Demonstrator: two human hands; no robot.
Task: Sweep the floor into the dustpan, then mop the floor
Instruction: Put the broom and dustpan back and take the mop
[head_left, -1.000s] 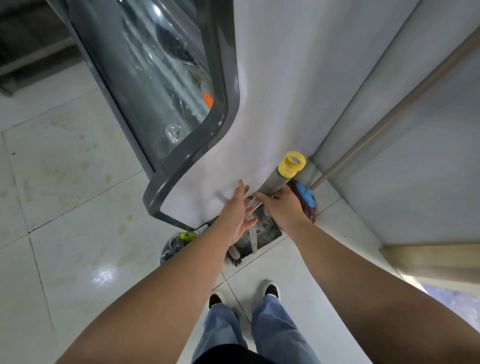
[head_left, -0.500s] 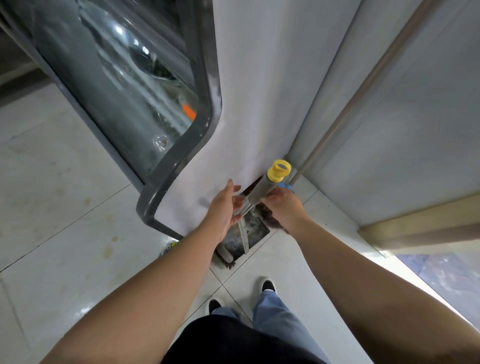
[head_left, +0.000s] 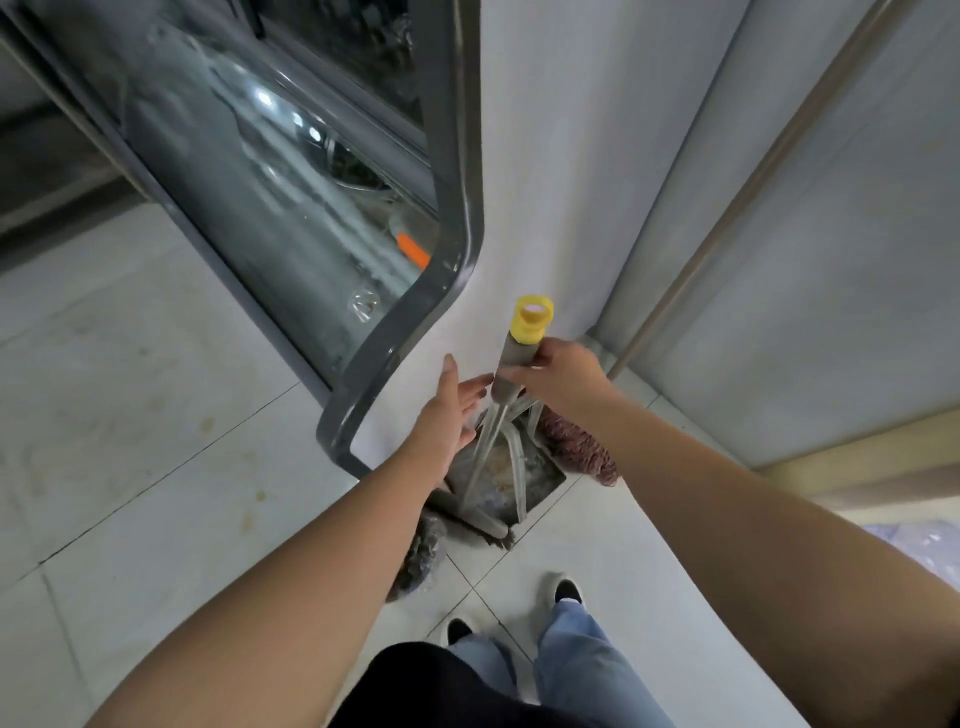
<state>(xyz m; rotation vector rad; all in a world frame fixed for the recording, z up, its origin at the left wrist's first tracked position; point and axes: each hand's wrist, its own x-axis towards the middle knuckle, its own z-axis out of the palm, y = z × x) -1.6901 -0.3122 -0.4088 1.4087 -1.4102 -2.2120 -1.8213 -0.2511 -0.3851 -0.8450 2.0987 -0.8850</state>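
Note:
A grey dustpan (head_left: 498, 483) stands on the floor tiles against the white cabinet side, its long grey handle (head_left: 511, 364) rising to a yellow cap (head_left: 531, 319). My right hand (head_left: 561, 376) grips that handle just under the cap. My left hand (head_left: 452, 410) reaches beside the handle's forked rods with fingers straight, holding nothing. A reddish-brown mop head (head_left: 576, 447) lies right of the dustpan, its pale pole (head_left: 727, 208) leaning up along the wall. Broom bristles (head_left: 421, 551) show under my left forearm.
A glass-fronted display cabinet (head_left: 291, 197) with a dark grey frame (head_left: 447, 291) stands at the left. Pale wall panels (head_left: 831, 234) close off the right. Stained white floor tiles (head_left: 135, 415) spread left. My shoes (head_left: 566, 590) stand just before the dustpan.
My right hand has slid up the dustpan handle to just under the yellow cap, and the handle stands more upright. My left hand has drawn slightly away from it.

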